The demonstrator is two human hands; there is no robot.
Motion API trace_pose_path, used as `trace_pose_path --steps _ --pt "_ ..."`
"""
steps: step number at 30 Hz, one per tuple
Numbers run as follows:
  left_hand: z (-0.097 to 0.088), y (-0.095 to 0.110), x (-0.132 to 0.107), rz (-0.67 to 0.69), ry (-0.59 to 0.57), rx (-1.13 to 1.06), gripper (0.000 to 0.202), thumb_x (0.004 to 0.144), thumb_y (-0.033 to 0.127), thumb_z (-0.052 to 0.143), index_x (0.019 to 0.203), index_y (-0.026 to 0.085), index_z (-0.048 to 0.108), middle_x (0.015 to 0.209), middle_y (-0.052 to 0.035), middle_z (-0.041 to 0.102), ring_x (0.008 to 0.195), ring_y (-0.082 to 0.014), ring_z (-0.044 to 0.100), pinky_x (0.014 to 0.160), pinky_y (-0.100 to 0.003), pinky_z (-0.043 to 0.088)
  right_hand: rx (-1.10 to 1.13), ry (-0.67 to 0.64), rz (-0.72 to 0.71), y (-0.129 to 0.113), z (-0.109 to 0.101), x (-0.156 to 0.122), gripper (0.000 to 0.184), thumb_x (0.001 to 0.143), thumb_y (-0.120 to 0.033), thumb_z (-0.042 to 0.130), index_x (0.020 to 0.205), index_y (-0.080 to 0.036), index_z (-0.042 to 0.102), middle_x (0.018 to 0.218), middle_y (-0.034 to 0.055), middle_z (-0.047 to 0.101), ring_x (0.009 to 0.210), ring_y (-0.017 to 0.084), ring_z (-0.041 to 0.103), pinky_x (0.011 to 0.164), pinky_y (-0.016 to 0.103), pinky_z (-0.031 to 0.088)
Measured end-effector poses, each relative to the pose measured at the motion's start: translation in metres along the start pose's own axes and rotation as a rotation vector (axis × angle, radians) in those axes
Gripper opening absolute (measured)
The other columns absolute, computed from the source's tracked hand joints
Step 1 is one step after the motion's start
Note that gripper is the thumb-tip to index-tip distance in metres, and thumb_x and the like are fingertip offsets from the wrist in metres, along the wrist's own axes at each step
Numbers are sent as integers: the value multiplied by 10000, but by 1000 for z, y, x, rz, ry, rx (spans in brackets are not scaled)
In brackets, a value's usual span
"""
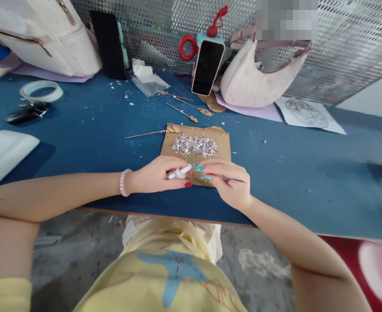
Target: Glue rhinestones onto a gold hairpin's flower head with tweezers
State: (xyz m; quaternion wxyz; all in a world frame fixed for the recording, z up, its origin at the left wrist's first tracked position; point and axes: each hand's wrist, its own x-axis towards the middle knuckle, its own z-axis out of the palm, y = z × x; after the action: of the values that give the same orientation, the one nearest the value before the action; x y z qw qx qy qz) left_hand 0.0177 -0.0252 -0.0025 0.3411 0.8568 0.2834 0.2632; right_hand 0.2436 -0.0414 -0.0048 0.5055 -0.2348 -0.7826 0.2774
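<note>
My left hand (158, 174) is closed around a small white squeeze bottle (179, 172), its narrow nozzle pointing right. The nozzle tip is close to the fingertips of my right hand (231, 182). That hand is pinched on a thin dark stick (236, 179), mostly hidden by the fingers. Under both hands lies a piece of brown cardboard (223, 151). Spread over it is a pile of small shiny stones (194, 145) in silver, blue and other colours. A metal hairpin (147, 134) rests with its ornamented end on the cardboard's left corner.
Behind the cardboard lie several more ornamented hairpins (182, 112). A phone (207, 67) leans upright near a pale handbag (262, 82). At the left are a tape roll (24, 92), a black object (26, 113) and a white backpack (57, 43). The blue table (291, 182) has its edge nearest me.
</note>
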Motion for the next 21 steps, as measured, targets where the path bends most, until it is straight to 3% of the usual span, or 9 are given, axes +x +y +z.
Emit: trace_pose_path --steps 7,13,18,21 --pt "0 0 -1 34 -48 -6 162 890 321 611 916 164 644 784 -14 655 670 -111 571 622 -205 405 344 30 274 4 1 0 169 887 -220 647 994 -300 751 880 -10 755 575 77 640 572 229 563" --pt "0 1 -1 23 -51 -3 159 897 317 606 917 162 637 758 1 639 653 -103 562 606 -197 394 433 19 368 9 2 2 120 881 -313 665 922 -258 765 669 -19 697 534 72 601 537 202 520" --pt "1 3 -2 -63 -68 7 179 905 322 572 978 166 618 785 2 632 644 -106 556 594 -204 390 503 72 316 12 -2 2 119 877 -319 670 958 -285 750 902 9 746 646 100 659 592 243 574" --pt "2 4 -2 -117 -80 13 203 901 349 565 998 173 594 835 -10 640 694 -129 576 626 -227 405 358 21 236 8 -6 3 130 890 -272 654 980 -285 746 1001 19 732 766 112 683 702 265 589"
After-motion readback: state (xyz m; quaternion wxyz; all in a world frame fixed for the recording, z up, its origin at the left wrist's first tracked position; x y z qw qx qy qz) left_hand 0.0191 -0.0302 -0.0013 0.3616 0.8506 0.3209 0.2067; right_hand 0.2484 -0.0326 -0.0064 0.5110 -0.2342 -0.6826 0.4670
